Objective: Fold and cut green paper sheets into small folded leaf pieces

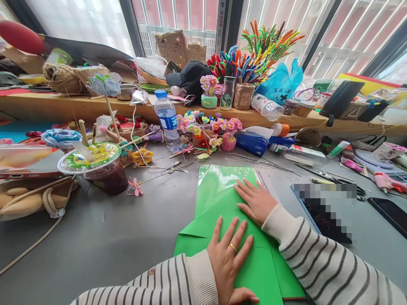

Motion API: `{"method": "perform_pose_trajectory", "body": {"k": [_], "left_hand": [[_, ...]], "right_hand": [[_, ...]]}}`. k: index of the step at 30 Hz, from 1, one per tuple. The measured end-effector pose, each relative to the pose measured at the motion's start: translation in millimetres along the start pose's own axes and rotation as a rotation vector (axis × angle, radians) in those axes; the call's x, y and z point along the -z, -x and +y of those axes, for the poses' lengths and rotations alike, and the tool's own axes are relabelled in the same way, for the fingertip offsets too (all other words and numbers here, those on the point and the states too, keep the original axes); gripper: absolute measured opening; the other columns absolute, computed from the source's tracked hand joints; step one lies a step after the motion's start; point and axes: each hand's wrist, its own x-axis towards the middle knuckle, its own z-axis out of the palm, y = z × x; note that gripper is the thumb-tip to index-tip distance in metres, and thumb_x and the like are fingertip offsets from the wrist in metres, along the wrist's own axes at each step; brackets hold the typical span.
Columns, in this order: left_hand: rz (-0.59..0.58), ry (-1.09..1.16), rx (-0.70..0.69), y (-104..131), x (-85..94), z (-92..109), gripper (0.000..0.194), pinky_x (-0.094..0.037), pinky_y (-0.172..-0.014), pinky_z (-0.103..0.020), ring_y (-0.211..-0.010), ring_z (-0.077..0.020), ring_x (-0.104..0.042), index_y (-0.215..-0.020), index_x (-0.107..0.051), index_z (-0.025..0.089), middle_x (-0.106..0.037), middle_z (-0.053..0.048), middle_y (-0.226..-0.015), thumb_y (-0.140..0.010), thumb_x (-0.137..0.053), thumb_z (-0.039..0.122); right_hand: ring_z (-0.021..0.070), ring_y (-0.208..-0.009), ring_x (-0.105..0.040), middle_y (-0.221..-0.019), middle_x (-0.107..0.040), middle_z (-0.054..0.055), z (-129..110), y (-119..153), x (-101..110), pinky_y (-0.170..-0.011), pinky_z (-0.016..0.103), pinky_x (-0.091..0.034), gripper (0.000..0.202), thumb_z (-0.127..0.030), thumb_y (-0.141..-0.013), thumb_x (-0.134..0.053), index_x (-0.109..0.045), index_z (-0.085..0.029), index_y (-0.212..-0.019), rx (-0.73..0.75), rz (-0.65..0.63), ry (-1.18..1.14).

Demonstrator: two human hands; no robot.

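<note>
Green paper (199,226) with folded flaps and crease lines lies on the grey table in front of me. Its far end overlaps a clear plastic sleeve (219,170) that shows more green inside. My left hand (229,258), with a gold ring, presses flat on the near part of the paper, fingers spread. Farther up and to the right, my right hand (256,201) also rests flat, its fingertips at the sleeve area. Neither hand grips anything. The sheet's nearest edge runs out of view at the bottom.
Left stands a lidded cup of dark drink (106,180). Scissors (178,167), a water bottle (167,123) and pipe-cleaner flowers (206,127) lie beyond the paper. A tablet-like device (318,212), a phone (389,214) and a pink glue gun (386,181) are at right. A crowded shelf (127,108) runs behind.
</note>
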Motion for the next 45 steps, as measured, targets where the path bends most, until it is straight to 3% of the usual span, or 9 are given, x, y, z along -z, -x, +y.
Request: {"method": "perform_pose_trajectory", "body": {"k": [4,10,15,18,20,23,26,35,45], "left_hand": [[-0.003,0.008,0.007,0,-1.1,0,0.088,0.001,-0.089,-0.057,-0.117,-0.0338,-0.007,-0.124,-0.021,0.016,-0.024,-0.013,-0.128,-0.057,-0.018,0.073],[-0.021,0.017,0.004,0,-0.5,1,0.087,0.001,-0.089,-0.057,-0.118,-0.0333,-0.007,-0.124,-0.02,0.016,-0.022,-0.012,-0.129,-0.058,-0.019,0.072],[-0.005,0.097,0.009,1,1.2,-5,0.084,-0.008,-0.093,-0.05,-0.119,-0.0284,-0.01,-0.124,-0.021,0.009,-0.025,-0.011,-0.128,-0.064,-0.017,0.068],[-0.013,0.157,0.03,-4,3.4,-24,0.066,-0.024,-0.093,-0.037,-0.117,-0.0213,-0.019,-0.121,-0.025,0.006,-0.029,-0.012,-0.126,-0.074,-0.025,0.053],[-0.025,0.128,0.068,-12,6.0,-43,0.051,-0.03,-0.089,-0.035,-0.115,-0.0223,-0.025,-0.119,-0.028,0.005,-0.032,-0.014,-0.124,-0.078,-0.031,0.035],[-0.061,0.072,0.068,-25,10.3,-71,0.04,-0.032,-0.087,-0.036,-0.111,-0.0221,-0.033,-0.113,-0.035,0.004,-0.044,-0.015,-0.115,-0.075,-0.032,0.016],[-0.096,0.052,-0.026,-32,12.6,-86,0.038,-0.03,-0.09,-0.035,-0.112,-0.0192,-0.032,-0.112,-0.036,0.007,-0.043,-0.012,-0.116,-0.074,-0.031,0.011],[-0.089,0.0,-0.066,-27,13.1,-86,0.038,-0.023,-0.093,-0.034,-0.114,-0.0174,-0.029,-0.111,-0.039,0.009,-0.038,-0.009,-0.121,-0.076,-0.027,0.013],[-0.134,-0.036,-0.101,-7,28.6,-88,0.042,-0.024,-0.094,-0.035,-0.112,-0.0187,-0.031,-0.113,-0.037,0.007,-0.037,-0.011,-0.121,-0.072,-0.027,0.009]], "right_hand": [[0.0225,-0.118,-0.017,-0.13,-0.018,0.007,-20,-1,-3,-0.091,0.043,-0.024,0.05,-0.038,-0.082,-0.02,-0.024,-0.012,-0.124,0.031,-0.02,-0.147],[0.0188,-0.12,-0.012,-0.132,-0.015,0.003,-15,-2,-12,-0.094,0.042,-0.019,0.047,-0.037,-0.083,-0.015,-0.02,-0.018,-0.125,0.018,0.014,-0.186],[0.0175,-0.12,-0.011,-0.132,-0.015,0.001,-17,0,-14,-0.094,0.041,-0.019,0.045,-0.037,-0.083,-0.015,-0.018,-0.022,-0.125,0.014,0.04,-0.167],[0.018,-0.12,-0.011,-0.131,-0.015,0.001,-17,0,-14,-0.094,0.041,-0.02,0.046,-0.038,-0.083,-0.015,-0.018,-0.022,-0.125,0.012,0.035,-0.149],[0.018,-0.12,-0.012,-0.132,-0.015,0.001,-18,0,-14,-0.094,0.041,-0.019,0.046,-0.039,-0.083,-0.014,-0.018,-0.021,-0.125,0.008,0.035,-0.142],[0.0178,-0.12,-0.012,-0.132,-0.015,0.001,-18,0,-14,-0.094,0.041,-0.02,0.046,-0.039,-0.083,-0.014,-0.018,-0.022,-0.125,0.007,0.041,-0.137],[0.018,-0.12,-0.012,-0.132,-0.015,0.001,-18,0,-15,-0.094,0.042,-0.02,0.046,-0.039,-0.083,-0.015,-0.018,-0.022,-0.125,0.01,0.051,-0.132],[0.0185,-0.12,-0.012,-0.132,-0.014,0.001,-19,1,-14,-0.094,0.042,-0.02,0.046,-0.037,-0.083,-0.016,-0.017,-0.021,-0.126,0.015,0.043,-0.125],[0.0177,-0.12,-0.011,-0.132,-0.012,0.001,-18,0,-14,-0.094,0.042,-0.019,0.047,-0.039,-0.082,-0.015,-0.017,-0.021,-0.126,0.001,0.003,-0.124]]}}
